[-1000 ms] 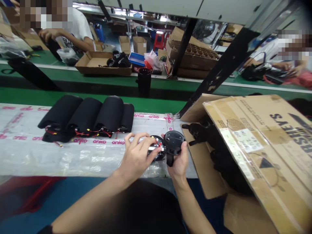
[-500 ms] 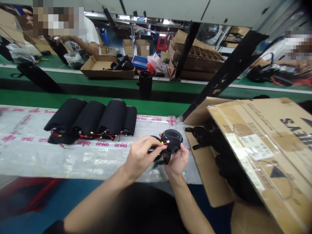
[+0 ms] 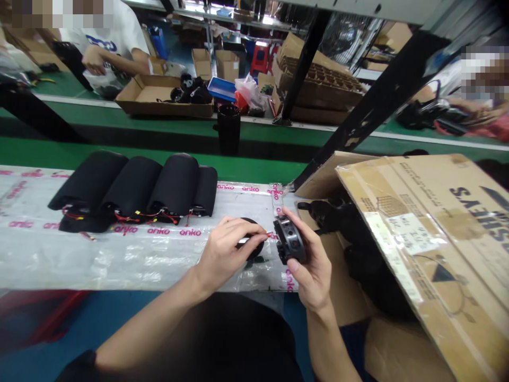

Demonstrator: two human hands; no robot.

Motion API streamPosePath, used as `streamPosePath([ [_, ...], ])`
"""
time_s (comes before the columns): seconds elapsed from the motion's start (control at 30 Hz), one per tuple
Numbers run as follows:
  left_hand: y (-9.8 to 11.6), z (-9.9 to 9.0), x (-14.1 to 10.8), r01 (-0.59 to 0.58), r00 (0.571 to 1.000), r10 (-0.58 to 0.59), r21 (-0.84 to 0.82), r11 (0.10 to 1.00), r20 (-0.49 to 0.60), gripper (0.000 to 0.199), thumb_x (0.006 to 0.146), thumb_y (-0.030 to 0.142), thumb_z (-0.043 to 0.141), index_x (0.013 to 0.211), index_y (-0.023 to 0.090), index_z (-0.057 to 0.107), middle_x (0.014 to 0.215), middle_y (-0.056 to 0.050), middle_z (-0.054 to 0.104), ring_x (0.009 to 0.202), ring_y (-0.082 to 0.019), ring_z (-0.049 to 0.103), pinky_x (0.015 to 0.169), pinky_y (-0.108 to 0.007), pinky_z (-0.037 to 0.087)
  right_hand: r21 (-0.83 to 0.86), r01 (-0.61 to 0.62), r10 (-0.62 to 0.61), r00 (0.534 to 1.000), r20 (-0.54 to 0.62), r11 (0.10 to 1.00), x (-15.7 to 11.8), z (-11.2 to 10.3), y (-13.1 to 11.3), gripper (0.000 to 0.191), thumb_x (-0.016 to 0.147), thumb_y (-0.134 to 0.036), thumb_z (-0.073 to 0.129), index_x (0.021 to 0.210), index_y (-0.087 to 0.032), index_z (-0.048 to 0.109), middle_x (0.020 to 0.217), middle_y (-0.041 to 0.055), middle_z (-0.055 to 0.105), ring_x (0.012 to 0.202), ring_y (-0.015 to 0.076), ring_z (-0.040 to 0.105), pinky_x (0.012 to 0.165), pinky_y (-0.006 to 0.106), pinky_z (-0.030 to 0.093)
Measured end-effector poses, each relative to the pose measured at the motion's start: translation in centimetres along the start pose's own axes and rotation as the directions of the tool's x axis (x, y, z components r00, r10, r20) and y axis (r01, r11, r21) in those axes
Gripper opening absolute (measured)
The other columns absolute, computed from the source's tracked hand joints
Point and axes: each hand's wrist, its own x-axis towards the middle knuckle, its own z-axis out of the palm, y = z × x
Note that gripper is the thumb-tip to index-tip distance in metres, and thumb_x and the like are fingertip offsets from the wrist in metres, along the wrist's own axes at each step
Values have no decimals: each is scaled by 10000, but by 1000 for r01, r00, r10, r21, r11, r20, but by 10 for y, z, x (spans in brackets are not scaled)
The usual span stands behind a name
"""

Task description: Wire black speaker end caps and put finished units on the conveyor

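Note:
My left hand [image 3: 225,252] is closed, with thumb and forefinger pinching a thin wire with a small red end [image 3: 269,235]. Beneath those fingers lies a black cylinder [image 3: 257,248], partly covered by the hand. My right hand [image 3: 316,265] grips a round black plastic part [image 3: 293,240], its buttoned side facing me and its edge turned toward the wire. A small gap separates the wire end from this part. To the left, several black fabric-covered cylinders [image 3: 175,183] lie in a row, with red wires and yellow connectors [image 3: 137,213] at their near ends.
A large cardboard box [image 3: 433,212] holding black items [image 3: 369,270] stands open at right. Pink-printed tape covers the bench [image 3: 159,265]. Beyond the green belt [image 3: 254,172] are an upright black cylinder [image 3: 229,130], a shallow carton [image 3: 159,101] and a co-worker's hand [image 3: 94,59]. A slanted black post [image 3: 366,109] rises behind.
My right hand has moved right and turned the round part from its flat face to its edge, away from the wire. My left hand keeps its pinch. The view has shifted slightly.

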Motion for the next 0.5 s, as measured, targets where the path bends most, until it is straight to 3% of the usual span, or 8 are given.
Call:
streamPosePath([
  [0.07, 0, 0, -1, 19, 1000, -19, -12, 1000, -7, 37, 1014, 193, 743, 1020, 214, 714, 954, 0, 835, 852, -161, 779, 828, -340, 533, -13, -9, 10, 999, 42, 1000, 0, -3, -2, 589, 991, -401, 684, 1563, -327, 566, 1663, 68, 556, 1551, 375, 509, 1298, 638, 397],
  [0.33, 2, 1, -3, 31, 999, -32, -31, 999, -15, 53, 1000, 187, 759, 1000, 210, 711, 959, 6, 835, 857, -155, 777, 839, -328, 529, 11, -50, 50, 999, 0, 999, -8, 6, -3, 588, 994, -434, 706, 1556, -335, 566, 1616, 80, 605, 1492, 365, 581, 1239, 593, 498],
  [0.43, -2, -4, -1, 1, 999, 1, -60, 998, 34, 36, 1013, 198, 739, 1029, 215, 712, 980, -9, 834, 889, -169, 780, 859, -332, 544, 14, -55, 55, 998, -15, 998, -7, 7, -3, 587, 1007, -440, 697, 1568, -330, 560, 1626, 81, 597, 1513, 356, 563, 1247, 579, 494],
  [0.5, -5, -9, 1, -41, 995, 50, -97, 994, 91, 55, 1016, 183, 723, 1059, 212, 705, 986, -22, 828, 914, -177, 777, 872, -332, 553, 33, -60, 59, 998, 39, 998, -4, 4, -4, 588, 1007, -438, 704, 1567, -322, 569, 1625, 84, 599, 1517, 351, 561, 1252, 563, 492],
])
